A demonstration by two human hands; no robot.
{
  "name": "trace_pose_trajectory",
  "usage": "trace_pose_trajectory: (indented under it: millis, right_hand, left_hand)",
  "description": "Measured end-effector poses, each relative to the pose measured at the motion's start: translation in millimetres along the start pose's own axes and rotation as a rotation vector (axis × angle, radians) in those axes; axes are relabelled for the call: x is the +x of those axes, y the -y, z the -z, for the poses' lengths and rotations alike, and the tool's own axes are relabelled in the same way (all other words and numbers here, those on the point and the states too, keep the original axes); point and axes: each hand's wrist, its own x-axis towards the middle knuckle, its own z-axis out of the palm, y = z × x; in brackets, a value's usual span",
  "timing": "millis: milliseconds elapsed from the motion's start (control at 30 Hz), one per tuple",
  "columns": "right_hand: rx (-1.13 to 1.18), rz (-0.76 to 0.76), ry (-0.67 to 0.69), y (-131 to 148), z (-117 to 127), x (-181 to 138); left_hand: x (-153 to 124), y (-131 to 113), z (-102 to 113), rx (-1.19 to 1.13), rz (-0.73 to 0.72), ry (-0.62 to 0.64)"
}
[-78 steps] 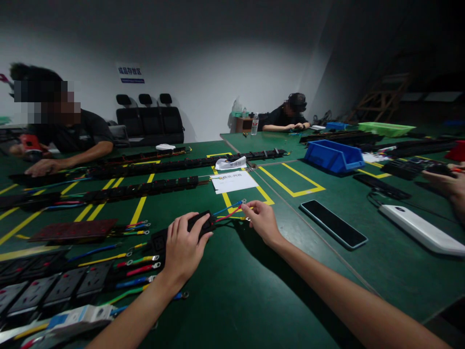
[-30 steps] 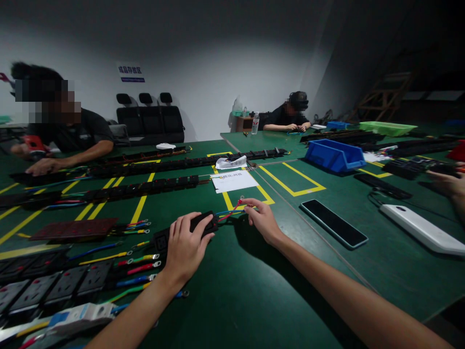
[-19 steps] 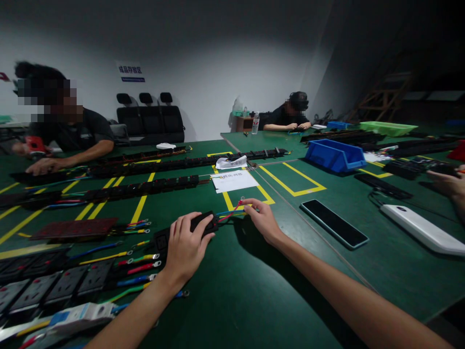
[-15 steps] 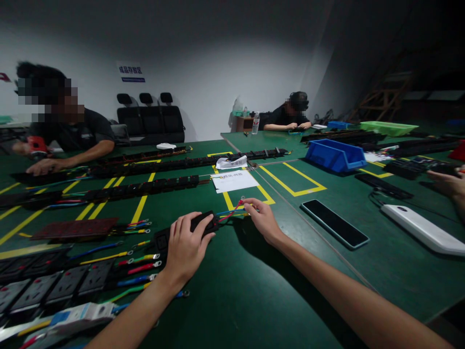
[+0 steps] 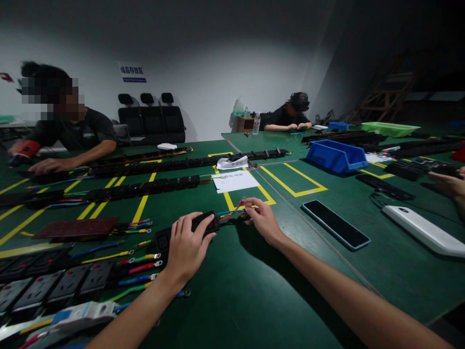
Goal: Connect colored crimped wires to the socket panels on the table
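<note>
My left hand (image 5: 189, 245) lies over a black socket strip (image 5: 162, 240), its fingers wrapped round the sides and pressing it on the green table. From the strip's right end come a red wire (image 5: 228, 217) and a blue wire (image 5: 225, 212), each running towards my right hand (image 5: 262, 219). That hand is closed in a pinch at the wires' far ends. The red wire's ring terminal stands up beside the fingertips; which wires the fingers grip is partly hidden. More socket strips (image 5: 69, 281) with coloured ring-ended wires lie left of my left forearm.
A phone (image 5: 336, 224) and a white power bank (image 5: 423, 229) lie at right. Beyond them stand a blue bin (image 5: 336, 157) and a paper sheet (image 5: 236, 182). Long black strips (image 5: 145, 186) cross the table. Co-workers sit at left, at the back and at right; one holds a red power drill (image 5: 27, 149).
My right fingers have shifted slightly, curling lower at the wire ends. My left hand stays put on the socket strip. The co-worker's drill at left has moved up and leftward.
</note>
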Motion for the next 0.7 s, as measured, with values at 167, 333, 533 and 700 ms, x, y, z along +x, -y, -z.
trace_pose_trajectory:
  millis: [167,333,533,700]
  right_hand:
    - [-0.045,0.058,-0.028,-0.6,0.9,0.0]
    - [-0.09,0.052,-0.023,0.3,1.9,-0.1]
    - [-0.067,0.038,-0.011,4.7,1.9,-1.3]
    - [0.077,0.013,0.007,6.6,-0.3,-0.6]
  left_hand:
    - [-0.5,0.7,0.0,0.007,-0.001,-0.004]
    - [-1.1,1.3,0.4,-0.003,-0.007,-0.007]
    - [-0.6,1.7,-0.3,-0.009,0.004,-0.005]
    - [-1.0,1.7,0.0,-0.019,0.011,-0.019]
